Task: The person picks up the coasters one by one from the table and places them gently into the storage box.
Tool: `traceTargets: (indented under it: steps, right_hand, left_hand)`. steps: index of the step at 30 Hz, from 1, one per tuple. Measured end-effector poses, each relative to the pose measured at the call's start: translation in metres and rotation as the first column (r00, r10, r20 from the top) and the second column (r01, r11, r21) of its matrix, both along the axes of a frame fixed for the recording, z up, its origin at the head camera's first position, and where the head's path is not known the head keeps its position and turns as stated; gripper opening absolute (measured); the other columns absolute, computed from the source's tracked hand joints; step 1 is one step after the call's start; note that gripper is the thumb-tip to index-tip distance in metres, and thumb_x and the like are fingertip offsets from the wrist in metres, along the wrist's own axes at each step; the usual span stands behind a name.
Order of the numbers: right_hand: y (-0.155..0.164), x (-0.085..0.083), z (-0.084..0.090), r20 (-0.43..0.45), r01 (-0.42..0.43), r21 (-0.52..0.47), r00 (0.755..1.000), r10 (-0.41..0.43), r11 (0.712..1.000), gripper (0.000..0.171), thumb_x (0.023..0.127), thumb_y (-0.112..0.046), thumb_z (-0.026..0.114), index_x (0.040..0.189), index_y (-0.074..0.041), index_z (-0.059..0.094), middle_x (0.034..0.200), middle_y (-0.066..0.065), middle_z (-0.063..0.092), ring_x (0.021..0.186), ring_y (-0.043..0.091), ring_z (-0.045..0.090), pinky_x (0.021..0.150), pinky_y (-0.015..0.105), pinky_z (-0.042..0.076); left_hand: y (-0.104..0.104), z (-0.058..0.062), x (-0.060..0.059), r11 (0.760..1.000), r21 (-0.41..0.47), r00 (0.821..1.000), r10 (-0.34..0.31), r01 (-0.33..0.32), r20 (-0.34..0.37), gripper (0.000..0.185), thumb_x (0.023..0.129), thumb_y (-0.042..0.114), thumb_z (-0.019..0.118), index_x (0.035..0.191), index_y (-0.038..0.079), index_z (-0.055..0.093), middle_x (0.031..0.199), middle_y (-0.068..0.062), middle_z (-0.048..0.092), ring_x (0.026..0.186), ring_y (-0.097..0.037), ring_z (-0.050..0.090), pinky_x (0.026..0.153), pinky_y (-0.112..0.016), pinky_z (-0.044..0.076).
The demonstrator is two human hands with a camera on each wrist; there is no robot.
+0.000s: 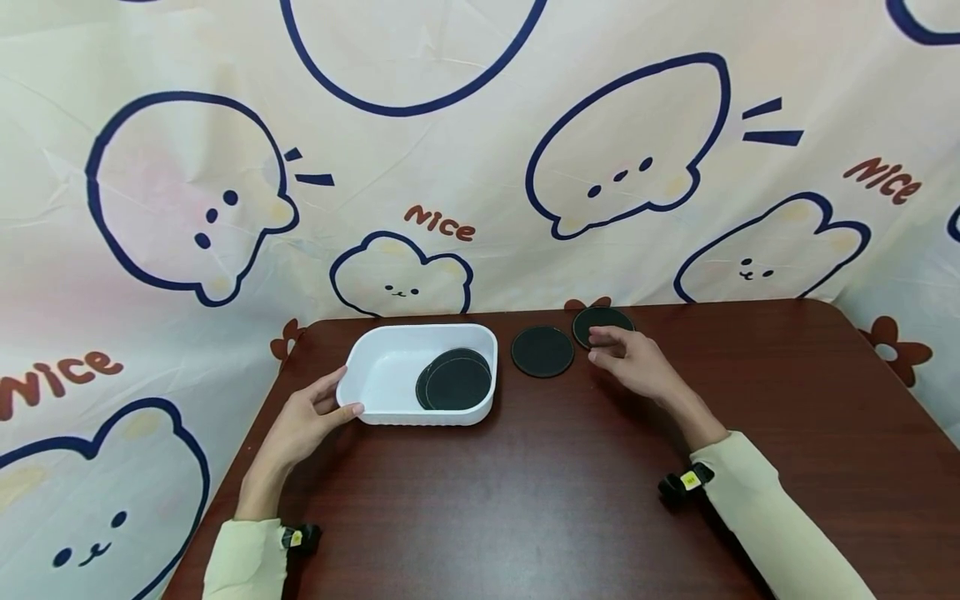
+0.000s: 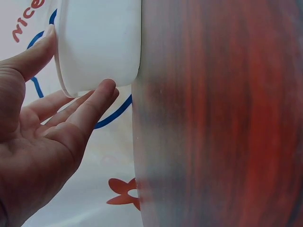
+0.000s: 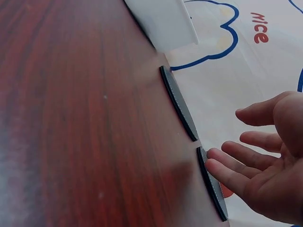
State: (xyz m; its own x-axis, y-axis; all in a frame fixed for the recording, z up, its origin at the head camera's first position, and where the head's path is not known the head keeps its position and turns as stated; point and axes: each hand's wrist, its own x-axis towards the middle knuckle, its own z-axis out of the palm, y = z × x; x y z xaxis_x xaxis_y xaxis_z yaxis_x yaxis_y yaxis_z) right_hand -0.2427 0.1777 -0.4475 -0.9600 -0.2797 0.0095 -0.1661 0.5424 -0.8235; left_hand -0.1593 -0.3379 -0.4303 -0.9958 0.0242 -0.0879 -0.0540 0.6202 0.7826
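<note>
A white plastic bin point(image 1: 386, 375) stands at the back left of the table, with round black coasters point(image 1: 459, 380) overlapping in its right end. My left hand point(image 1: 303, 422) holds the bin's left end, thumb by the front corner and fingers along the side. To the right of the bin lies a flat black coaster point(image 1: 542, 351); beside it, by the back edge, is another coaster point(image 1: 600, 317). My right hand point(image 1: 633, 362) is over that farther coaster, fingers extended and parted from the thumb. In the right wrist view its fingertips overlap the coaster's rim point(image 3: 213, 187).
The dark brown wooden table point(image 1: 480, 508) extends toward me and to the right. Behind it hangs a pale cloth point(image 1: 495, 167) printed with blue-outlined cartoon shapes. Each wrist wears a small black camera, one point(image 1: 300, 540) on the left and one point(image 1: 684, 483) on the right.
</note>
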Motion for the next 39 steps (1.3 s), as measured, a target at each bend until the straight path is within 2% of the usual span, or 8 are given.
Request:
traceTargets:
  steps: [9,16,26,30,34,39]
  right_hand:
    - [-0.014,-0.021,-0.002,0.030,-0.023,-0.043,0.999,0.024,0.999,0.062,0.107,-0.022,0.068,0.162,-0.005,0.045,0.163,0.018,0.053,0.148,0.037,0.056,0.117,0.056,0.050]
    - [-0.021,-0.032,-0.008,0.007,-0.128,-0.026,0.992,0.128,0.991,0.066,0.109,-0.023,0.064,0.166,-0.002,0.037,0.170,0.021,0.043,0.155,0.041,0.045,0.122,0.059,0.044]
    - [-0.031,-0.043,-0.011,-0.017,-0.164,0.003,0.986,0.164,0.986,0.070,0.107,-0.021,0.067,0.167,-0.004,0.036,0.170,0.020,0.043,0.156,0.040,0.045,0.125,0.057,0.042]
    - [-0.035,-0.048,-0.010,-0.020,-0.161,0.037,0.987,0.162,0.986,0.071,0.106,-0.023,0.069,0.167,-0.007,0.036,0.171,0.018,0.043,0.157,0.038,0.044,0.126,0.054,0.041]
    - [-0.039,-0.052,-0.010,-0.011,-0.176,0.066,0.984,0.177,0.982,0.075,0.105,-0.027,0.071,0.168,-0.010,0.036,0.171,0.017,0.042,0.158,0.038,0.042,0.127,0.057,0.039]
    - [-0.041,-0.061,-0.009,-0.013,-0.224,0.089,0.974,0.226,0.971,0.079,0.103,-0.031,0.073,0.169,-0.010,0.034,0.172,0.018,0.040,0.159,0.040,0.040,0.127,0.061,0.037]
  left_hand:
    - [-0.003,-0.001,0.004,1.000,0.007,1.000,0.007,-0.007,0.006,0.089,0.099,0.031,0.081,0.169,0.007,0.032,0.165,-0.030,0.044,0.143,-0.044,0.059,0.108,-0.049,0.055]
    - [-0.006,0.000,0.006,1.000,0.007,1.000,0.008,-0.008,0.000,0.089,0.099,0.032,0.080,0.169,0.008,0.032,0.166,-0.030,0.044,0.142,-0.044,0.059,0.106,-0.045,0.058]
    - [-0.005,-0.001,0.002,1.000,0.017,1.000,-0.001,0.001,-0.010,0.087,0.099,0.030,0.080,0.169,0.008,0.032,0.164,-0.029,0.046,0.141,-0.043,0.061,0.103,-0.039,0.060]
    - [-0.005,-0.002,0.002,1.000,0.018,1.000,0.001,-0.001,-0.012,0.088,0.099,0.030,0.080,0.169,0.009,0.032,0.164,-0.029,0.046,0.141,-0.043,0.061,0.104,-0.041,0.059]
    - [-0.004,-0.001,0.002,1.000,0.015,1.000,0.005,-0.004,-0.012,0.088,0.099,0.031,0.080,0.169,0.009,0.033,0.164,-0.028,0.046,0.141,-0.042,0.062,0.105,-0.043,0.059]
    - [-0.002,-0.001,0.000,1.000,0.016,1.000,0.008,-0.008,-0.008,0.087,0.099,0.031,0.080,0.169,0.009,0.033,0.165,-0.028,0.046,0.141,-0.042,0.061,0.106,-0.046,0.057]
